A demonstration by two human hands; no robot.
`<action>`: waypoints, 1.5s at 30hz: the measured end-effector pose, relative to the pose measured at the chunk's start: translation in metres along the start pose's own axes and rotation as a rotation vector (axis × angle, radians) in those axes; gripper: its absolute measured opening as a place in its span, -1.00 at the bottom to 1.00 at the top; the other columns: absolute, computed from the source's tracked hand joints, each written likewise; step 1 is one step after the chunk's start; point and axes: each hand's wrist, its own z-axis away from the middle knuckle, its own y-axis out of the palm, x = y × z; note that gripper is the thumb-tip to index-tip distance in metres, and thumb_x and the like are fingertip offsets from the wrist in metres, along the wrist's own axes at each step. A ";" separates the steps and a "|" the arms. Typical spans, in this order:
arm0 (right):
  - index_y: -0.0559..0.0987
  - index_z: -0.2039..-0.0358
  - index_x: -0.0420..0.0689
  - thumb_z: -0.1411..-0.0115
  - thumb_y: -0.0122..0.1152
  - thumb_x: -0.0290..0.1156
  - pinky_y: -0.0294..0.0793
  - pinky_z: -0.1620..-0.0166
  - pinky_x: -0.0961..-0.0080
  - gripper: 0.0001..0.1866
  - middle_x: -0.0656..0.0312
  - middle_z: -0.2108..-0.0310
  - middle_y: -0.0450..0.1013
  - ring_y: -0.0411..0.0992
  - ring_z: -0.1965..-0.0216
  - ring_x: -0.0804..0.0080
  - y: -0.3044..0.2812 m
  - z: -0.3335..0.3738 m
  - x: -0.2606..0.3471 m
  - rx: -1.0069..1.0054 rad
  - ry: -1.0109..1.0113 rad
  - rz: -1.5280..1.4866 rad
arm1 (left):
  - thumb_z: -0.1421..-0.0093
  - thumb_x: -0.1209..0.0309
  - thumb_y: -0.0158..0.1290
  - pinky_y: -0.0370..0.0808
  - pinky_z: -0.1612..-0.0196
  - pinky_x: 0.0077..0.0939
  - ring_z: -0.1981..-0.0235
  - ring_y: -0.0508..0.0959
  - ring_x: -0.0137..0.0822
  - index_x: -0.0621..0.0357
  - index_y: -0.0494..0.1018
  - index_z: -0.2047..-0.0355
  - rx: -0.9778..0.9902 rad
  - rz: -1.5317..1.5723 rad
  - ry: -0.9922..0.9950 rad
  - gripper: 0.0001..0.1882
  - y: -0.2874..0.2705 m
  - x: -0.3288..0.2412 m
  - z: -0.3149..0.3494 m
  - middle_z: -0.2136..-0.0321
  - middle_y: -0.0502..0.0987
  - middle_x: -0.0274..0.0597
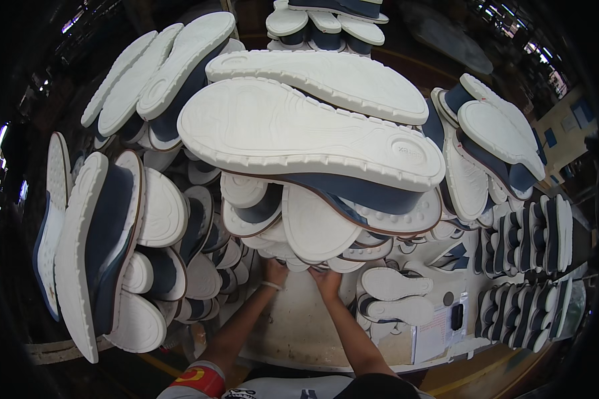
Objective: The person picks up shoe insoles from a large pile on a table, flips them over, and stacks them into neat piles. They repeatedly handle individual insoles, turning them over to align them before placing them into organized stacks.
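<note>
Table (293,332) below, stacked soles (306,130) rise above left hand (274,272) and right hand (327,282).

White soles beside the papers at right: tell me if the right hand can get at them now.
Probably yes: the white soles lie near the right hand, with tabletop between, though it may first need to leave the big centre stack.

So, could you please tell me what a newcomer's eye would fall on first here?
Probably the big white sole across the upper middle, just above the left hand and right hand in the picture. Next might come the red armband, low and left of centre, then the tight rows of soles at the right.
</note>
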 end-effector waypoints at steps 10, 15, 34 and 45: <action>0.48 0.01 -0.41 0.28 0.71 -0.51 0.48 -0.12 0.28 -0.21 0.04 0.07 0.55 0.51 0.03 0.26 0.004 -0.015 -0.006 -0.149 0.059 -0.126 | 0.13 0.16 0.45 0.40 -0.08 -0.05 -0.02 0.50 0.19 0.30 0.52 0.10 -0.199 -0.229 0.133 -0.35 0.008 -0.035 -0.011 0.05 0.56 0.16; 0.56 0.14 -0.36 0.26 0.70 -0.47 0.53 -0.01 0.31 -0.37 0.04 0.23 0.62 0.59 0.14 0.19 0.004 -0.023 -0.004 -0.146 0.032 -0.005 | 0.16 0.16 0.46 0.26 -0.23 0.02 -0.15 0.38 0.22 0.35 0.38 -0.08 -0.127 -0.246 0.103 -0.15 0.006 -0.021 -0.017 -0.08 0.45 0.21; 0.53 0.04 -0.33 0.33 0.73 -0.37 0.37 -0.14 0.15 -0.20 -0.11 0.04 0.49 0.43 -0.01 -0.12 0.007 -0.057 -0.002 -0.226 -0.004 0.053 | 0.20 0.07 0.48 0.26 -0.19 0.05 -0.12 0.36 0.23 0.39 0.25 -0.14 -0.269 -0.327 0.168 0.01 0.017 -0.017 -0.050 -0.07 0.41 0.24; 0.52 0.02 -0.32 0.40 0.74 -0.41 0.41 -0.10 0.17 -0.16 -0.12 0.02 0.47 0.42 -0.01 -0.14 0.010 -0.062 -0.001 -0.254 -0.006 0.034 | 0.24 0.12 0.50 0.28 -0.15 0.01 -0.09 0.38 0.24 0.37 0.25 -0.13 -0.197 -0.400 0.208 0.01 0.011 -0.012 -0.059 -0.05 0.41 0.25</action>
